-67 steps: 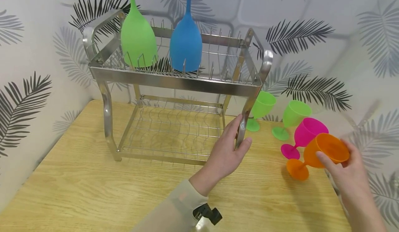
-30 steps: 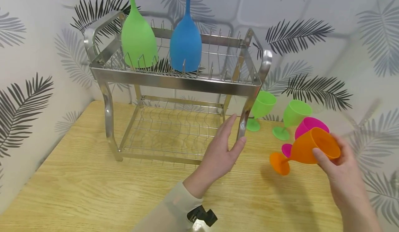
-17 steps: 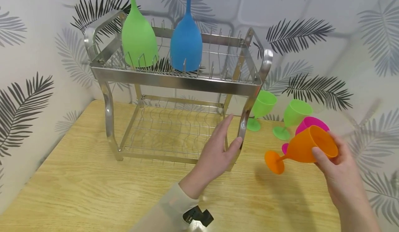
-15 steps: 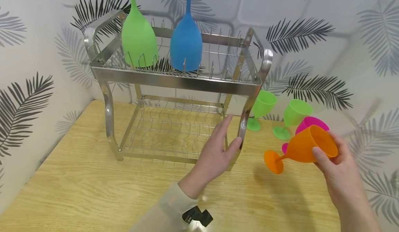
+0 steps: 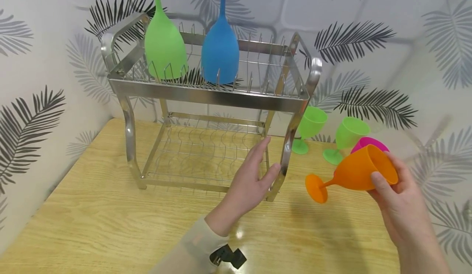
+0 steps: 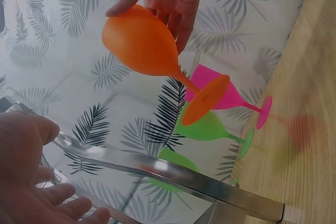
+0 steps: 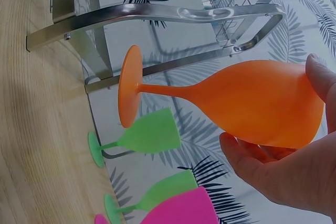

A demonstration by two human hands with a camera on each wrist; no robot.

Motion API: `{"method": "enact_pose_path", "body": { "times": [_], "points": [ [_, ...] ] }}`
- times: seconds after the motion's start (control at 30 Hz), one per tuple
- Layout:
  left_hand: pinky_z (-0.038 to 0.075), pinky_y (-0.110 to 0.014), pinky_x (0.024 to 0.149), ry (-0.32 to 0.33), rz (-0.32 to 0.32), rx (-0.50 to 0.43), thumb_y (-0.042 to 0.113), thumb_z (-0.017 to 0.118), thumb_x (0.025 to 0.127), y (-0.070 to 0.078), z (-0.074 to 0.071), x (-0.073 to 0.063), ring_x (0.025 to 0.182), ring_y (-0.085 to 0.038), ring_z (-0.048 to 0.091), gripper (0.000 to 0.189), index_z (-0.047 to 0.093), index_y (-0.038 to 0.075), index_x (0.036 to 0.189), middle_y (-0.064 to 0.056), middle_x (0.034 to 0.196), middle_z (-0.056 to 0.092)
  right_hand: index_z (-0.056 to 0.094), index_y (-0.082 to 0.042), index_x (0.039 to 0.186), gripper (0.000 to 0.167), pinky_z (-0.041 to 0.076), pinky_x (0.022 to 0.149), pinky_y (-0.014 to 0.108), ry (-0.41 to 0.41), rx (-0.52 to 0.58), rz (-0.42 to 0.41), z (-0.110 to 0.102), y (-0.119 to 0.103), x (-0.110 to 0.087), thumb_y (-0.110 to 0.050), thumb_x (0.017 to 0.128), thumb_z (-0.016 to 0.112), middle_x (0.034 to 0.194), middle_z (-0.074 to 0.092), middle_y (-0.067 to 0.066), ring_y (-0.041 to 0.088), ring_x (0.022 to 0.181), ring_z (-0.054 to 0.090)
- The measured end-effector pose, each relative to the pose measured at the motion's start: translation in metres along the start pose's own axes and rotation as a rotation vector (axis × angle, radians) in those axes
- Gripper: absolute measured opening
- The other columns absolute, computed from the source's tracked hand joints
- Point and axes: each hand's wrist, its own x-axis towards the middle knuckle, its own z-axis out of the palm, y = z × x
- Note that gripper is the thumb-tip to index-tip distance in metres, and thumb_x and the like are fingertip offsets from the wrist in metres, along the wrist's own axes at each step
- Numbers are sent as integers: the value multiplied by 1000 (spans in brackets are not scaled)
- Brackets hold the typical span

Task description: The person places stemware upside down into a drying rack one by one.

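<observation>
My right hand [image 5: 400, 200] grips an orange goblet [image 5: 355, 169] by its bowl, near the rim. The goblet is tilted off the table, its foot pointing left. Beside the right front leg of the metal dish rack [image 5: 210, 96], my left hand [image 5: 245, 182] hovers with straight fingers and holds nothing. On the rack's upper tier, a green goblet [image 5: 165, 46] and a blue goblet [image 5: 220, 48] stand upside down. Behind the orange goblet, a pink goblet [image 7: 184, 208] is partly hidden in the head view. Two more green goblets stand upright near the wall, one a green goblet [image 5: 350, 134].
The rack's lower tier [image 5: 199, 151] is a wavy wire shelf just above the wooden table [image 5: 92, 220]. Patterned wall [image 5: 368, 40] closes in the table's back and sides. A further green goblet [image 5: 310, 124] stands right behind the rack's right leg.
My right hand has lifted the orange goblet from beside the pink one and moved it left, tilting it further. My left hand has drawn away from the rack's leg, down and left.
</observation>
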Motion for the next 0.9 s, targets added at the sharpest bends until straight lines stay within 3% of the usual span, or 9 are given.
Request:
{"method": "enact_pose_path", "body": {
  "times": [0.43,0.67,0.9],
  "points": [
    [40,-62,124,-6,-14,-35,44,59,115,-1,-4,-5,156,-39,44,71,26,32,177,-1,182,25,46,-12,161,51,60,104,28,-38,50,14,2,-5,-6,-2,113,58,155,49,6,19,131,61],
    [47,-64,118,-2,-22,-24,46,60,114,0,-7,-8,151,-38,49,71,26,36,176,6,180,28,45,-12,163,52,58,107,31,-55,82,18,11,-5,-4,-8,113,60,160,43,8,23,137,54],
    [46,-59,121,-13,-29,-69,42,61,114,-1,-10,-11,150,-39,50,71,27,35,176,4,180,28,47,-12,163,53,57,110,33,-75,133,31,21,-6,-4,-16,113,63,164,41,8,25,140,52]
  ]
}}
